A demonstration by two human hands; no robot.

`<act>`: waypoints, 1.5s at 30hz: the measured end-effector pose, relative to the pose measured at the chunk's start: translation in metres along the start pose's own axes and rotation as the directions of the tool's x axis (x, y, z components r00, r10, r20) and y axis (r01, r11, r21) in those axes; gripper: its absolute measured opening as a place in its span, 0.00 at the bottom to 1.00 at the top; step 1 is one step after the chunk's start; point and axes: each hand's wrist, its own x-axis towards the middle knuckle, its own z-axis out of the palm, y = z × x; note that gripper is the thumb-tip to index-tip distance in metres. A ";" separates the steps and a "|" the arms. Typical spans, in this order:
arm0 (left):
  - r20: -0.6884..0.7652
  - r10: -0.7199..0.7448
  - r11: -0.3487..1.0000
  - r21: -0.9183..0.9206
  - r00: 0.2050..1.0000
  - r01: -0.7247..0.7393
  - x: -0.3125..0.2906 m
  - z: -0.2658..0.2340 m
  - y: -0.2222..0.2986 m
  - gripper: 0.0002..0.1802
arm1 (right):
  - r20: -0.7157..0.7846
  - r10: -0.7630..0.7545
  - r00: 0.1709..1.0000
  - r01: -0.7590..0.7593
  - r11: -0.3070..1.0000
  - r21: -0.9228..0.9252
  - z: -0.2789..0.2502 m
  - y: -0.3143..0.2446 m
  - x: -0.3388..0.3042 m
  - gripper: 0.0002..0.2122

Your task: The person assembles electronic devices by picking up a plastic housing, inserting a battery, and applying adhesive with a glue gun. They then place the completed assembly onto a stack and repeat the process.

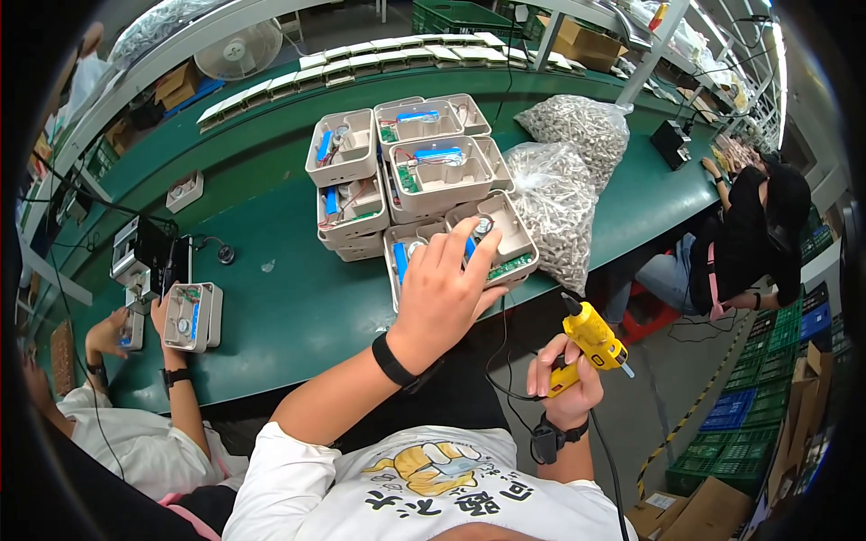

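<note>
My left hand (446, 288) reaches over the front of the stacked housings, its fingers inside an open beige plastic housing (519, 230) and its thumb at the near wall, gripping it. Beneath the fingers are a blue battery cell, a round silver part (484, 225) and a green circuit board (511, 266); the palm hides some of the inside. Raised to the right, beyond the bench's near edge, my right hand (566, 383) is closed round the handle of a yellow hot glue gun (595, 335). The gun's dark nozzle points up and left, and a glue stick protrudes from its back.
More open housings (442, 171) stand stacked behind on the green bench (271, 288). Plastic bags of small pale parts (550, 203) lie to their right. Left, a co-worker's hands (113, 334) handle housings by a small machine (140, 257). Another person (740, 234) sits right. Cables hang near the gun.
</note>
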 end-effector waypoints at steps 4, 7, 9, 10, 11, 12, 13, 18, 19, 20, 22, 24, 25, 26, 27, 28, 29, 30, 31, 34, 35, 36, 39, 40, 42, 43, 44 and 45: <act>-0.044 -0.008 0.999 -0.037 0.999 0.006 -0.022 -0.021 -0.006 0.39 | 0.035 0.047 0.998 -0.047 0.999 0.020 0.010 0.017 0.010 0.12; -0.096 -0.082 0.996 -0.046 0.992 0.078 -0.047 -0.052 -0.016 0.36 | 0.063 0.081 0.995 -0.084 0.996 0.038 0.015 0.019 0.010 0.12; -0.181 -0.127 0.990 -0.090 0.975 0.112 -0.072 -0.069 -0.035 0.31 | 0.038 0.058 0.998 -0.059 0.998 0.023 0.013 0.018 0.002 0.12; -0.226 -0.143 0.986 -0.113 0.964 0.120 -0.085 -0.076 -0.044 0.29 | 0.035 0.057 0.998 -0.058 0.998 0.022 0.011 0.021 0.001 0.12; -0.262 -0.215 0.976 -0.019 0.941 0.218 -0.099 -0.084 -0.061 0.29 | 0.069 0.087 0.994 -0.090 0.995 0.044 0.012 0.026 0.001 0.12; -0.303 -0.281 0.947 0.068 0.911 0.314 -0.118 -0.096 -0.084 0.28 | 0.084 0.116 0.990 -0.119 0.992 0.036 0.012 0.031 0.001 0.12; -0.363 -0.368 0.879 0.164 0.856 0.448 -0.140 -0.106 -0.105 0.28 | 0.097 0.140 0.985 -0.143 0.989 0.026 0.012 0.035 0.003 0.12; -0.564 -0.477 0.449 0.503 0.674 0.738 -0.226 -0.157 -0.160 0.35 | 0.198 0.221 0.955 -0.228 0.974 0.010 0.026 0.062 0.017 0.11; -0.590 -0.472 0.337 0.566 0.655 0.752 -0.234 -0.163 -0.164 0.37 | 0.208 0.229 0.951 -0.237 0.971 0.013 0.029 0.066 0.019 0.11; -0.596 -0.473 0.326 0.566 0.649 0.757 -0.238 -0.169 -0.169 0.37 | 0.232 0.243 0.942 -0.252 0.968 0.011 0.032 0.070 0.022 0.11; -0.628 -0.508 0.271 0.533 0.589 0.802 -0.244 -0.179 -0.180 0.40 | 0.278 0.265 0.923 -0.278 0.961 0.006 0.036 0.077 0.025 0.11; -0.647 -0.523 0.237 0.516 0.555 0.823 -0.247 -0.189 -0.186 0.42 | 0.280 0.287 0.916 -0.298 0.955 -0.005 0.041 0.083 0.025 0.11; -0.615 -0.585 0.251 0.482 0.529 0.839 -0.247 -0.195 -0.187 0.44 | 0.274 0.306 0.912 -0.313 0.949 -0.017 0.043 0.085 0.025 0.11; -0.579 -0.643 0.263 0.448 0.501 0.855 -0.246 -0.201 -0.187 0.45 | 0.267 0.324 0.908 -0.329 0.944 -0.028 0.045 0.087 0.025 0.12; -0.537 -0.698 0.275 0.410 0.474 0.870 -0.245 -0.204 -0.188 0.47 | 0.271 0.324 0.907 -0.329 0.944 -0.029 0.044 0.088 0.025 0.12; -0.539 -0.697 0.274 0.409 0.473 0.870 -0.244 -0.205 -0.184 0.47 | 0.276 0.325 0.905 -0.332 0.943 -0.020 0.043 0.088 0.023 0.11; -0.512 -0.660 0.438 0.330 0.549 0.836 -0.243 -0.202 -0.175 0.48 | 0.279 0.323 0.904 -0.334 0.943 -0.010 0.041 0.089 0.021 0.11; -0.492 -0.611 0.588 0.241 0.620 0.772 -0.242 -0.196 -0.164 0.49 | 0.280 0.323 0.904 -0.336 0.942 -0.001 0.041 0.090 0.020 0.11; -0.479 -0.552 0.718 0.143 0.683 0.681 -0.241 -0.189 -0.157 0.51 | 0.276 0.322 0.905 -0.335 0.942 -0.001 0.041 0.093 0.020 0.11; -0.253 -0.519 0.851 -0.062 0.816 0.522 -0.236 -0.155 -0.135 0.52 | 0.227 0.359 0.905 -0.377 0.925 0.041 0.042 0.094 0.016 0.11; -0.240 -0.524 0.849 -0.073 0.817 0.523 -0.235 -0.143 -0.133 0.52 | 0.212 0.364 0.907 -0.379 0.925 0.035 0.044 0.096 0.016 0.11; -0.261 -0.556 0.823 -0.047 0.789 0.565 -0.236 -0.129 -0.133 0.51 | 0.231 0.375 0.898 -0.391 0.920 0.026 0.048 0.099 0.019 0.11; -0.265 -0.621 0.768 -0.019 0.737 0.640 -0.241 -0.104 -0.117 0.51 | 0.222 0.405 0.887 -0.415 0.910 -0.004 0.057 0.103 0.020 0.11; -0.272 -0.652 0.739 -0.015 0.708 0.674 -0.236 -0.105 -0.104 0.50 | 0.228 0.423 0.877 -0.432 0.902 -0.012 0.061 0.104 0.020 0.11; -0.300 -0.704 0.677 -0.011 0.643 0.736 -0.224 -0.106 -0.087 0.48 | 0.254 0.455 0.854 -0.462 0.886 -0.034 0.064 0.106 0.023 0.11; -0.286 -0.704 0.684 -0.024 0.650 0.729 -0.223 -0.104 -0.089 0.48 | 0.235 0.451 0.861 -0.455 0.889 -0.042 0.063 0.109 0.024 0.11; -0.280 -0.670 0.714 0.010 0.688 0.700 -0.223 -0.104 -0.092 0.43 | 0.233 0.462 0.856 -0.471 0.882 -0.022 0.061 0.113 0.024 0.11; -0.279 -0.635 0.740 0.047 0.720 0.671 -0.226 -0.107 -0.093 0.39 | 0.238 0.474 0.848 -0.488 0.873 -0.002 0.061 0.116 0.022 0.11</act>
